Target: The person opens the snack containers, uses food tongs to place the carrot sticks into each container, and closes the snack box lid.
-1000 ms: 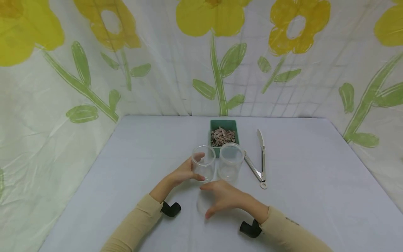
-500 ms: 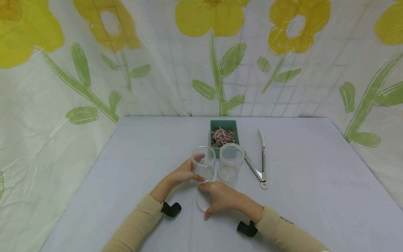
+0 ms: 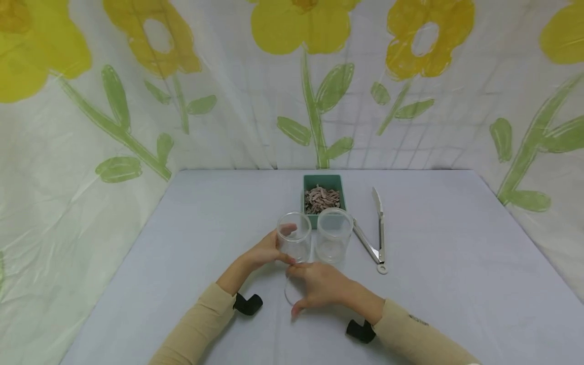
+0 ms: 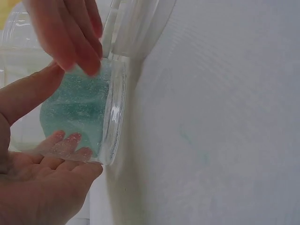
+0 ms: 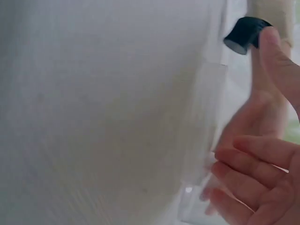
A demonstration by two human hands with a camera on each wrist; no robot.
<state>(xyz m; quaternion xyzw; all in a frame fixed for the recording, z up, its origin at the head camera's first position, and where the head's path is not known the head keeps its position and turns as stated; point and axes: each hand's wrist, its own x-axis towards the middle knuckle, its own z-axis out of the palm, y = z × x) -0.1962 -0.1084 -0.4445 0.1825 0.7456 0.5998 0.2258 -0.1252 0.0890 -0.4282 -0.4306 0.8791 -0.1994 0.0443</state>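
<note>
My left hand [image 3: 266,250] holds the left of two clear jars [image 3: 296,248], thumb on the near side and fingers around the far side. In the left wrist view that jar [image 4: 117,112] lies between the thumb and the fingers, with green showing through it. My right hand [image 3: 326,285] is spread over a clear round lid [image 3: 292,293] on the table, thumb and fingers apart at its two sides. The right wrist view shows a wide gap between thumb and fingers, with the lid [image 5: 206,117] beyond them. Part of the lid is hidden under the hand.
A second clear jar [image 3: 334,238] stands right beside the held one. Behind the jars sits a green tray [image 3: 323,180] of brownish strips [image 3: 321,198]. Metal tongs [image 3: 381,238] lie spread open to the right. A flower-printed curtain [image 3: 255,126] hangs behind the table.
My right hand has lowered slightly and shifted a little left around the lid. The left hand and both jars stay in place.
</note>
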